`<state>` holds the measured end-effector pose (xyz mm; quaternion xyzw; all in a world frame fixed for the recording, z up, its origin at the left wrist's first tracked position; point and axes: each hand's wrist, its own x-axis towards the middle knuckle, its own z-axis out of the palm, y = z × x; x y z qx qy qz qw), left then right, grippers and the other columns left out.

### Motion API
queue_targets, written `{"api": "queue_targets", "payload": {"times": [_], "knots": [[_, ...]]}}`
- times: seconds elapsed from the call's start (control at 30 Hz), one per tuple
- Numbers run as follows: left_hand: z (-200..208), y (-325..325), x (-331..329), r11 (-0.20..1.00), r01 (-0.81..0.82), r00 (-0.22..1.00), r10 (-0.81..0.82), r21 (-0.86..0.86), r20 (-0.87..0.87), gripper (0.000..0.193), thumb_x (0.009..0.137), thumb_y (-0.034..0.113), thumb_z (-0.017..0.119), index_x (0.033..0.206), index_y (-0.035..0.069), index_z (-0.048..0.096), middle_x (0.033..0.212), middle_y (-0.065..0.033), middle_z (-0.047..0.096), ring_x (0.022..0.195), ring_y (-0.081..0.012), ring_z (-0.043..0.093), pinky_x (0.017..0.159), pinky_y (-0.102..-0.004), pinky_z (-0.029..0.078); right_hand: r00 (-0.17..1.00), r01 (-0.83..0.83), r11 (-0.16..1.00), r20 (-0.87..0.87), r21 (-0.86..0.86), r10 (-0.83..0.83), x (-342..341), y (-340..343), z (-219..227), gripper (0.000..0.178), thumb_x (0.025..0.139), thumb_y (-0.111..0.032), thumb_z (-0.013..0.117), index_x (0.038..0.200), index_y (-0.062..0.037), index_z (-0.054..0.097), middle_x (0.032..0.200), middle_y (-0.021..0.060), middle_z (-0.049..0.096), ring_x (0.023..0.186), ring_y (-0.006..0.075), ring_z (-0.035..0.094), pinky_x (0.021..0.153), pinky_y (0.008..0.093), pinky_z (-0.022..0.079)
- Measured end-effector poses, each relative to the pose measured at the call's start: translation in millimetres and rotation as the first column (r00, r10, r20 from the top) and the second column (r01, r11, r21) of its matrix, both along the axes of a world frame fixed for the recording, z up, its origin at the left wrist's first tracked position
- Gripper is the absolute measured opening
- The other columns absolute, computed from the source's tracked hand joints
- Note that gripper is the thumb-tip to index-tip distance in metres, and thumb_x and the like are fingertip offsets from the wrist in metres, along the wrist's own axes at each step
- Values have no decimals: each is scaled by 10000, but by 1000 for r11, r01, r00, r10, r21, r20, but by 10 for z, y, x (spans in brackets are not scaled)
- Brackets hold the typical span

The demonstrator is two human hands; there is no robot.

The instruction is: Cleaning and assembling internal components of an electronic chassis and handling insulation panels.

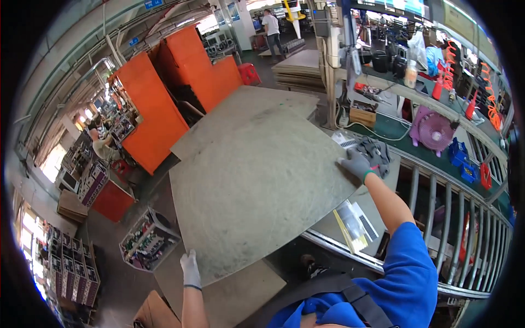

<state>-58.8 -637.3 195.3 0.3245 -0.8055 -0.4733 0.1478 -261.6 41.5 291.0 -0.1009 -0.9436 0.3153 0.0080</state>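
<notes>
A large grey-green flat board (pixel 262 191) with scuffed, smudged faces spreads out in front of me, tilted across the view. My left hand (pixel 190 269), in a pale glove, is closed on its near left corner. At the right corner my right hand (pixel 356 165), in a grey glove with a green cuff, grips the edge; its thumb shows on top and other fingers are partly hidden. Another similar board (pixel 246 98) lies beyond and under it. Below the near edge shows a further board (pixel 249 292). Dark grey cloth (pixel 374 153) lies just beyond my right hand.
Papers (pixel 354 224) lie beside a metal roller conveyor (pixel 448 229) on the right. Orange cabinets (pixel 147 109) stand at far left. An open-sided electronic unit (pixel 149 240) sits on the floor at left. Stacked boards (pixel 299 68) and a purple fan (pixel 433 130) are farther off. Two people work in the distance.
</notes>
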Motion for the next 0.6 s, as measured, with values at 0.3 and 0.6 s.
{"api": "queue_targets", "payload": {"times": [0.3,0.6], "knots": [[219,456,-1227,897,-66,993,103,436,-63,329,960,219,622,1167,-36,610,1080,-89,649,966,-221,611,875,-378,499,817,292,955,-534,55,-219,-2063,-377,-375,881,826,-512,695,1494,-21,397,1560,223,365,1460,383,312,1166,409,298],[420,958,-2716,839,196,981,-163,508,-109,476,943,213,658,1342,13,491,1208,-99,619,1078,-244,607,950,-405,506,730,44,529,-334,-847,-596,-3515,-788,-877,984,893,-191,681,1581,-3,3,1627,240,176,1513,288,203,1200,342,215]]}}
